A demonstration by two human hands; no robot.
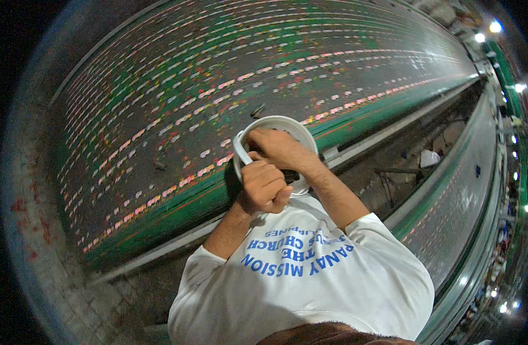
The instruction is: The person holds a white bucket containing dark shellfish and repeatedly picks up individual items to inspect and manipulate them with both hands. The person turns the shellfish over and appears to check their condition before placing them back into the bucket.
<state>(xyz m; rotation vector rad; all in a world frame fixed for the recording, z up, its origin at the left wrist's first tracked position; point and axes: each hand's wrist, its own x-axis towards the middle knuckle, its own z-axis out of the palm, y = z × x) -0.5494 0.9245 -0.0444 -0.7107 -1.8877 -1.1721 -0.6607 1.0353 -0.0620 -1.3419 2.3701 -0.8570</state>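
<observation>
**Two Hands on a White Bucket**

The person held a round white bucket [275, 150] in front of the chest, near the middle of the scene. It looked like smooth plastic with a thick curled rim.

The left hand [264, 185] was closed tight in a fist on the near left side of the rim. The right hand [281, 148] reached over the top and dipped into the bucket, so the fingers were hidden. It could not be told if that hand held anything. Something dark showed inside the bucket, but the hands covered most of it.

Behind the bucket stretched a long, wide cloth [229, 86], dark and green, with many rows of small pale and bright dots. It ran far off to the right. A pale metal bar [390, 123] ran along its near edge.

The person wore a soft white shirt [310, 282] with blue letters. Small lights [494, 26] shone far to the right.
</observation>
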